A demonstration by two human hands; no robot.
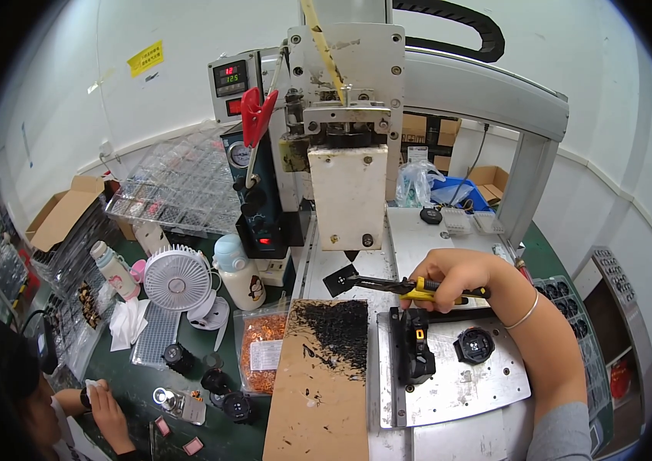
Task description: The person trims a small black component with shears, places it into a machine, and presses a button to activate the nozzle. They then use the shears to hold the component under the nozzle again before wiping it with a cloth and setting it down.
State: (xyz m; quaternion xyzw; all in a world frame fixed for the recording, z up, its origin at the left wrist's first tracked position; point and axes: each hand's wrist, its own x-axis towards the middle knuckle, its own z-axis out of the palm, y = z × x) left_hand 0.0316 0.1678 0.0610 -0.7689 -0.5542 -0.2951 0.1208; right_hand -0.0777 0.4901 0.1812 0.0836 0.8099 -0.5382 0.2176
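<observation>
My right hand (449, 278) is closed around the yellow-and-black handles of long-nosed pliers (421, 288). At their tip the jaws grip a small black square plate (337, 282), just below the dark nozzle (351, 255) of the white dispensing head (347, 192). Beneath my hand lies a metal fixture plate (449, 399). It carries a black clamp block (417, 349) and a round black watch-like case (475, 346). Left of the fixture, a brown cardboard sheet (318, 422) is smeared with black glue-like strands (334, 330). My left hand is out of view.
Another person's hands (107, 415) hold white tissue at the lower left. Nearby are a fan (178, 278), a bottle (239, 280), a bag of orange bits (259, 338) and a small glass bottle (180, 403). Trays of black parts (564, 307) lie at right.
</observation>
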